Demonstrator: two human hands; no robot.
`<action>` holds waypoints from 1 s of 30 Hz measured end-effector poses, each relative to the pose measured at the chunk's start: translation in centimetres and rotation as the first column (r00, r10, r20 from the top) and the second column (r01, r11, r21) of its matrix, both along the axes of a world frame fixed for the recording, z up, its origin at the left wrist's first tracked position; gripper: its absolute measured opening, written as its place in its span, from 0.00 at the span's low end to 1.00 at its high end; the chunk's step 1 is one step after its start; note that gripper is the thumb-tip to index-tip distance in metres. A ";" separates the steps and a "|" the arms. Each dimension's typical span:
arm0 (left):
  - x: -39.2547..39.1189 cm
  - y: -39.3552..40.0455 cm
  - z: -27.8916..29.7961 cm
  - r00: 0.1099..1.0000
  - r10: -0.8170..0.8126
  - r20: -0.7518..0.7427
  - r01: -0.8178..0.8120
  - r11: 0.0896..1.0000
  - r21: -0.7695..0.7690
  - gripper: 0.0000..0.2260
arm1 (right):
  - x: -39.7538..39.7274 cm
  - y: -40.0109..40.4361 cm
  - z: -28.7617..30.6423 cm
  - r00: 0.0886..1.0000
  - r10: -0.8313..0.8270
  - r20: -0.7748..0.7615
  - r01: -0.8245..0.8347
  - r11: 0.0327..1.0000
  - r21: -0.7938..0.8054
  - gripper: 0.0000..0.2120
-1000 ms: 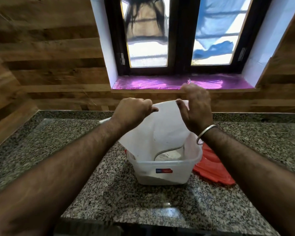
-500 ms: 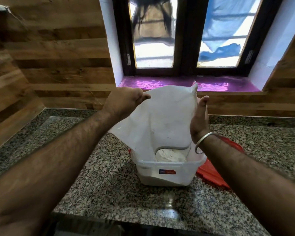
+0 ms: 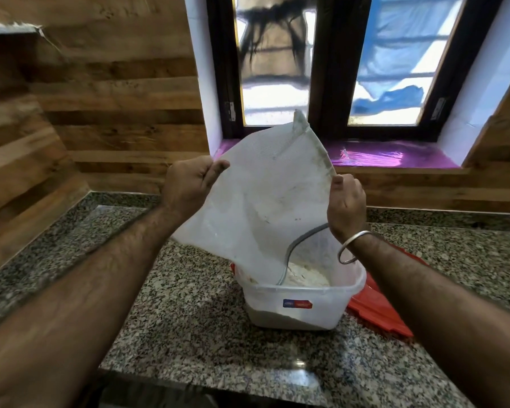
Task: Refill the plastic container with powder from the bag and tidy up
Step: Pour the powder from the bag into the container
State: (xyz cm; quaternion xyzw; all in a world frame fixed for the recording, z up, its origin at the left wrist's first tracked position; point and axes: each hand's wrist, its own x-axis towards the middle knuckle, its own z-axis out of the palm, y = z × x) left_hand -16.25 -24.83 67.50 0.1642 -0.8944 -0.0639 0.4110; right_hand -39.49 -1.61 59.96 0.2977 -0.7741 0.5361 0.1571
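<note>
A white woven bag (image 3: 265, 198) hangs upside down over a clear plastic container (image 3: 301, 304) on the granite counter, its open mouth down inside the container. My left hand (image 3: 189, 184) grips the bag's left edge and my right hand (image 3: 346, 201) grips its right edge, both high above the container. The bag looks limp and nearly flat. White powder (image 3: 306, 276) lies heaped inside the container, seen through the bag's mouth. A steel bangle sits on my right wrist.
A red lid (image 3: 377, 307) lies flat on the counter (image 3: 189, 319) behind and to the right of the container. Wooden wall panels rise at the back and left. A window with a purple-lined sill (image 3: 395, 156) is straight ahead. The counter's front edge is near me.
Both hands have lifted the bag higher, and its bottom corner now points up in front of the window. My right hand moved from the top edge to the right side edge.
</note>
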 end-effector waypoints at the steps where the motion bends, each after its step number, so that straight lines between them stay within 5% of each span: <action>1: 0.1 0.0 0.0 1.000 0.008 -0.004 -0.008 1.000 -0.001 0.25 | -0.2 0.0 0.2 1.000 -0.004 0.001 0.004 1.000 0.008 0.23; 7: -0.2 1.0 -0.1 0.999 -0.022 -0.036 0.023 0.999 0.029 0.24 | -1.1 -0.4 -0.2 0.977 -0.027 0.211 0.011 0.997 0.075 0.34; 10: 0.0 0.4 -0.1 0.996 -0.043 -0.081 0.053 0.991 0.120 0.26 | -1.1 0.1 -0.5 0.907 0.059 0.417 0.000 0.990 -0.141 0.38; 13: 0.1 0.0 -0.3 0.988 -0.028 -0.149 0.062 0.971 0.230 0.26 | -0.1 0.6 -0.1 0.734 0.304 0.607 -0.068 0.923 -0.379 0.32; 20: 0.6 0.1 -1.2 0.971 -0.001 -0.240 0.100 0.911 0.399 0.29 | 1.4 0.3 1.3 0.525 0.560 0.641 -0.226 0.818 -0.530 0.20; 25: 0.9 0.0 -0.9 0.943 -0.014 -0.332 0.184 0.854 0.486 0.33 | 1.9 -0.3 2.6 0.520 0.600 0.608 -0.273 0.791 -0.548 0.12; 30: 1.1 0.4 -1.5 0.937 0.039 -0.346 0.191 0.773 0.605 0.24 | 2.3 -0.8 2.5 0.522 0.583 0.622 -0.218 0.797 -0.564 0.17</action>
